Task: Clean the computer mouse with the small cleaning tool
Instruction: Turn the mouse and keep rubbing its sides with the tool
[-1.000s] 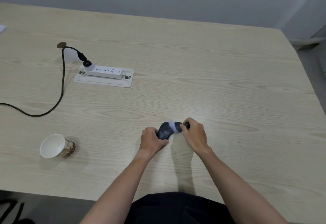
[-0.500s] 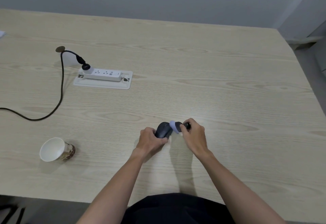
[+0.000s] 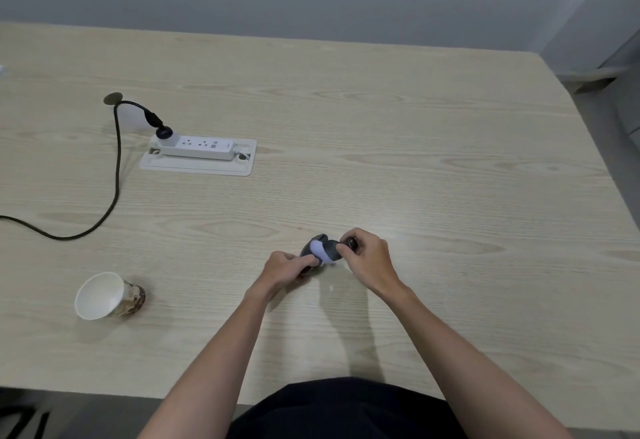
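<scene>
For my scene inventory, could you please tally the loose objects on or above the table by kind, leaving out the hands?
Computer mouse: 1
Small cleaning tool: 1
Paper cup, lying on its side: 1
Power strip: 1
Black cable: 1
Total: 5

Two bare forearms enter from the lower edge of the head view, no sleeves visible anywhere along them up to the frame border. No watch, bracelet or band at either wrist. Left hand (image 3: 284,267) and right hand (image 3: 369,258): no gloves, no rings that can be made out; nails too small to judge. Below the forearms, at the near edge of the desk (image 3: 415,161), a dark garment (image 3: 346,411), black or very dark navy, plain, no print, seam or button discernible, covers the torso or lap.
</scene>
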A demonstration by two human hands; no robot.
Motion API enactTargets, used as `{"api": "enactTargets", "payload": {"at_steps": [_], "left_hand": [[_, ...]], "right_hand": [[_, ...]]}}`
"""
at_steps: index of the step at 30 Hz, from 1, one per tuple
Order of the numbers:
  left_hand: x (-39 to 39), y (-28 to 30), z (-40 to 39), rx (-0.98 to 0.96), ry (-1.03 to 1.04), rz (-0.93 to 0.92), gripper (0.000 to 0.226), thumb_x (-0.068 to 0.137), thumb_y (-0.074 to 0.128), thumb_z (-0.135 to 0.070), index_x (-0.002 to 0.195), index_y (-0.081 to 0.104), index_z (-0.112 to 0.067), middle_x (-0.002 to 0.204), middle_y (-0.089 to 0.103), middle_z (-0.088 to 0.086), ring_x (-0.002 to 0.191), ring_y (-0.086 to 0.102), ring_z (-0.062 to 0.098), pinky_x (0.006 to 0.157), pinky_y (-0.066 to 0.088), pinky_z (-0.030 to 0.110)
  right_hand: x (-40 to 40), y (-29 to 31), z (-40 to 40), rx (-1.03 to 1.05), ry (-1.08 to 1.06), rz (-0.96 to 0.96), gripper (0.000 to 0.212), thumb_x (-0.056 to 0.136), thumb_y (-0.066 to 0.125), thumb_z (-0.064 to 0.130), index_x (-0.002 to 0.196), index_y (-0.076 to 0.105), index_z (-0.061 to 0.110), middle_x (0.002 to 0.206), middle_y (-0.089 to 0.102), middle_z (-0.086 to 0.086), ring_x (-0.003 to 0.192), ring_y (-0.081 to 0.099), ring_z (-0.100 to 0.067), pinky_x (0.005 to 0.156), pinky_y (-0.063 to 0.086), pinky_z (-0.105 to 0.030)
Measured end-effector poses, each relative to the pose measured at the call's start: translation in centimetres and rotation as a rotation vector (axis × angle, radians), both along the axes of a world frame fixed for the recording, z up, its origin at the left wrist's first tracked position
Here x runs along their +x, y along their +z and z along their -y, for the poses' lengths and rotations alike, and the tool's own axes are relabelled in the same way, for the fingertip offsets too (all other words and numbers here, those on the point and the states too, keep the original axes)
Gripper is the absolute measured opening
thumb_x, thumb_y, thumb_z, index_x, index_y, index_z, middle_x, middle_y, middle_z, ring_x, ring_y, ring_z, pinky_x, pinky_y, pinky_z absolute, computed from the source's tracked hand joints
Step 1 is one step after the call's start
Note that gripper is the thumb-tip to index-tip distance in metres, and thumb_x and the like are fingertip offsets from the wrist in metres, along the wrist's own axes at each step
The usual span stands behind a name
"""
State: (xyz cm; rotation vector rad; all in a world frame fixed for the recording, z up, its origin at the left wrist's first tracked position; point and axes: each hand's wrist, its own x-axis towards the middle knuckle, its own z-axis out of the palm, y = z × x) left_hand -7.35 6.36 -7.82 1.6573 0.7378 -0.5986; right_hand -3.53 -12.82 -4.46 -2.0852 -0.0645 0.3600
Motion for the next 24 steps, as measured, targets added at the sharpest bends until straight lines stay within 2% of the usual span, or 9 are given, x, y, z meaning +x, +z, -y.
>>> {"api": "enactTargets", "payload": {"at_steps": [3, 6, 8, 10, 14, 16, 19, 21, 24], "left_hand": [[0.0, 0.2, 0.0, -0.029, 0.011, -0.003, 0.042, 0.059, 0.08, -0.039, 0.054, 0.043, -0.019, 0.059, 0.05, 0.001, 0.055, 0.051, 0.014, 0.062, 0.043, 0.03], [-0.1, 0.4, 0.0, -0.061, 0.023, -0.013, 0.036, 0.061, 0.079, -0.035, 0.057, 0.049, -0.016, 0.061, 0.053, 0.003, 0.053, 0.05, 0.016, 0.058, 0.042, 0.029], [-0.1, 0.5, -0.1, -0.099, 0.032, -0.015, 0.032, 0.062, 0.077, -0.034, 0.066, 0.055, -0.012, 0.065, 0.054, 0.007, 0.055, 0.048, 0.018, 0.055, 0.039, 0.029], [0.0, 0.6, -0.2, -0.143, 0.056, -0.023, 0.031, 0.064, 0.076, -0.034, 0.071, 0.058, -0.01, 0.067, 0.054, 0.009, 0.054, 0.047, 0.018, 0.053, 0.038, 0.027], [0.1, 0.6, -0.4, -0.216, 0.147, -0.047, 0.031, 0.066, 0.076, -0.033, 0.081, 0.064, -0.008, 0.071, 0.057, 0.008, 0.061, 0.053, 0.02, 0.061, 0.044, 0.03], [0.1, 0.7, -0.4, -0.213, 0.156, -0.05, 0.033, 0.065, 0.077, -0.033, 0.081, 0.064, -0.008, 0.072, 0.057, 0.008, 0.063, 0.054, 0.021, 0.064, 0.044, 0.032], [-0.2, 0.7, 0.1, -0.104, 0.097, -0.028, 0.034, 0.061, 0.078, -0.036, 0.068, 0.056, -0.011, 0.065, 0.054, 0.006, 0.059, 0.05, 0.02, 0.06, 0.04, 0.032], [-0.3, 0.7, 0.8, 0.027, 0.057, -0.008, 0.037, 0.06, 0.078, -0.04, 0.062, 0.051, -0.015, 0.059, 0.052, 0.0, 0.056, 0.049, 0.017, 0.057, 0.038, 0.03], [-0.6, 0.5, 1.8, 0.186, 0.044, 0.058, 0.032, 0.061, 0.079, -0.04, 0.061, 0.059, -0.016, 0.056, 0.056, -0.005, 0.052, 0.052, 0.011, 0.049, 0.039, 0.023]], "right_hand": [[0.6, -0.5, 0.3, -0.168, -0.105, -0.002, 0.008, 0.093, 0.064, 0.02, 0.09, 0.068, 0.014, 0.08, 0.068, 0.003, 0.073, 0.062, -0.014, 0.064, 0.05, -0.029], [1.0, -0.2, 0.6, -0.134, -0.185, 0.025, 0.009, 0.093, 0.063, 0.021, 0.089, 0.066, 0.014, 0.078, 0.066, 0.004, 0.069, 0.06, -0.01, 0.06, 0.046, -0.023], [0.9, 0.2, 0.4, -0.035, -0.101, 0.045, 0.006, 0.09, 0.067, 0.016, 0.085, 0.068, 0.014, 0.073, 0.065, 0.005, 0.063, 0.056, -0.004, 0.059, 0.044, -0.015], [0.5, 0.5, -0.2, -0.019, 0.033, 0.03, 0.005, 0.088, 0.069, 0.013, 0.083, 0.07, 0.012, 0.072, 0.066, 0.004, 0.06, 0.055, -0.003, 0.059, 0.044, -0.014], [0.5, -0.2, -0.3, -0.238, -0.031, 0.009, 0.008, 0.093, 0.064, 0.021, 0.089, 0.065, 0.013, 0.078, 0.067, 0.0, 0.07, 0.062, -0.016, 0.063, 0.052, -0.035], [0.6, -0.3, -0.1, -0.26, -0.084, 0.014, 0.011, 0.094, 0.062, 0.023, 0.09, 0.063, 0.012, 0.079, 0.066, -0.001, 0.071, 0.063, -0.02, 0.062, 0.05, -0.035], [0.4, -0.3, 0.2, -0.159, -0.126, 0.024, 0.009, 0.092, 0.063, 0.022, 0.086, 0.063, 0.015, 0.075, 0.066, 0.001, 0.068, 0.061, -0.013, 0.062, 0.049, -0.03], [0.1, -0.2, 0.3, -0.08, -0.096, 0.035, 0.007, 0.09, 0.066, 0.018, 0.084, 0.065, 0.015, 0.073, 0.066, 0.001, 0.063, 0.057, -0.006, 0.059, 0.047, -0.021], [-0.4, -0.6, 0.3, -0.089, 0.002, 0.022, 0.007, 0.089, 0.068, 0.016, 0.083, 0.066, 0.013, 0.073, 0.066, 0.001, 0.061, 0.055, -0.005, 0.058, 0.045, -0.017]]}}
